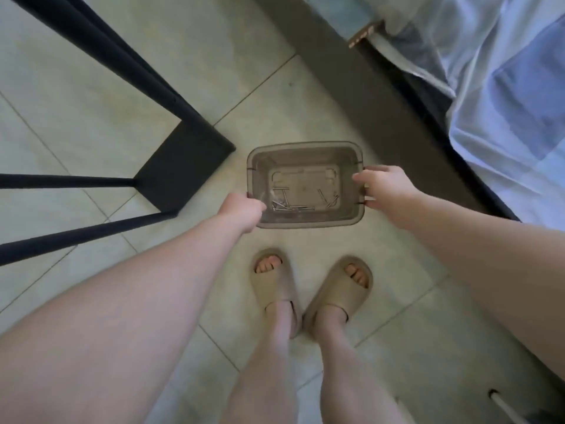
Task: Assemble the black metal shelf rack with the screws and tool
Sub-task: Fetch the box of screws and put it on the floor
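A translucent grey plastic bin [305, 148] is held over the tiled floor in front of me. Several silver screws [290, 206] lie loose on its bottom, with what may be a small tool among them. My left hand [241, 211] grips the bin's left rim. My right hand [385, 188] grips the right rim, fingers curled over the edge. The black metal rack frame [183, 169] stands to the left, its thin legs and bars running off the left edge.
A bed with a dark frame [382, 111] and pale blue bedding [504, 87] runs along the right. My feet in beige slippers [312, 289] stand just below the bin. A white object [504, 408] lies at the bottom right.
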Available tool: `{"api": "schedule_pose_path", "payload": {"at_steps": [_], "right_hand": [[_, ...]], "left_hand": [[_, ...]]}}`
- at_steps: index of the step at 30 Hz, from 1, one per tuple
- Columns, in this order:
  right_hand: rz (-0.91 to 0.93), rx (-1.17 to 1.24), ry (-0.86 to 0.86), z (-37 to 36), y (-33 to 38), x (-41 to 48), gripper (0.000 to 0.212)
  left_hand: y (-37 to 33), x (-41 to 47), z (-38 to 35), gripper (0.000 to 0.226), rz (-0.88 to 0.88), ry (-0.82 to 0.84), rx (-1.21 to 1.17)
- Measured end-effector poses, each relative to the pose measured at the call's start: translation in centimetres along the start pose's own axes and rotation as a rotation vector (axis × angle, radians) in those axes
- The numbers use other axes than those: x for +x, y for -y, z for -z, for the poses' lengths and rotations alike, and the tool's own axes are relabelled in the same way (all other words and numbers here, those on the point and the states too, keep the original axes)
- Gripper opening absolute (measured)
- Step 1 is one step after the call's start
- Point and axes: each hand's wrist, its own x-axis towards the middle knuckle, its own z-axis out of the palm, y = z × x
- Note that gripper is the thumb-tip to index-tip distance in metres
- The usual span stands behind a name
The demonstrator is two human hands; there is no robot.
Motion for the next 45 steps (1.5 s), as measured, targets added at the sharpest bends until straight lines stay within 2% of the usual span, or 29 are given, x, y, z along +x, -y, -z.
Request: {"api": "schedule_pose_path", "payload": {"at_steps": [1, 4, 7, 10, 13, 15, 17, 18, 20, 25, 32, 39, 45], "right_hand": [[0.001, -0.005, -0.003, -0.5, 0.0, 1.9, 0.046], [0.005, -0.027, 0.003, -1.8, -0.1, 6.8, 0.034], [0.028, -0.007, 0.046, -2.7, 0.0, 10.3, 0.033], [0.068, 0.011, 0.066, -3.1, 0.1, 11.7, 0.016], [0.049, 0.042, 0.101, -3.2, 0.5, 11.1, 0.002], [0.028, 0.042, 0.107, -2.9, 1.0, 9.9, 0.014], [0.022, 0.037, 0.105, -2.3, 1.7, 8.0, 0.047], [0.03, 0.023, 0.103, -2.0, 2.1, 6.7, 0.056], [0.056, -0.023, 0.105, -1.3, 3.3, 3.7, 0.062], [0.137, -0.162, 0.102, 1.0, 7.0, -7.1, 0.064], [0.384, -0.604, 0.09, 5.6, 13.0, -26.5, 0.062], [0.762, -1.024, 0.064, 9.7, 16.5, -40.6, 0.071], [1.062, -1.221, 0.095, 10.9, 17.9, -45.8, 0.077]], "left_hand": [[-0.4, 1.6, -0.6, 0.002, -0.006, -0.004, 0.002], [-1.0, 6.4, -2.4, 0.018, -0.019, -0.01, -0.006], [-1.3, 9.5, -3.4, 0.013, -0.029, -0.037, -0.037], [-1.2, 11.0, -3.6, 0.012, -0.033, -0.045, -0.069], [-0.9, 10.7, -3.2, 0.022, -0.03, -0.038, -0.076], [-1.0, 9.7, -2.6, 0.03, -0.049, -0.036, -0.063], [-1.4, 8.0, -1.8, 0.039, -0.089, -0.02, -0.032], [-1.6, 6.9, -1.3, 0.049, -0.108, -0.008, -0.013], [-2.0, 4.0, -0.2, 0.063, -0.118, 0.02, 0.037], [-3.6, -7.0, 3.9, 0.062, -0.18, 0.03, 0.099], [-5.5, -25.9, 10.8, 0.069, -0.353, -0.027, 0.339], [-5.9, -40.9, 16.2, 0.072, -0.565, -0.255, 0.491], [-3.8, -49.5, 18.4, 0.075, -0.548, -0.528, 0.487]]}}
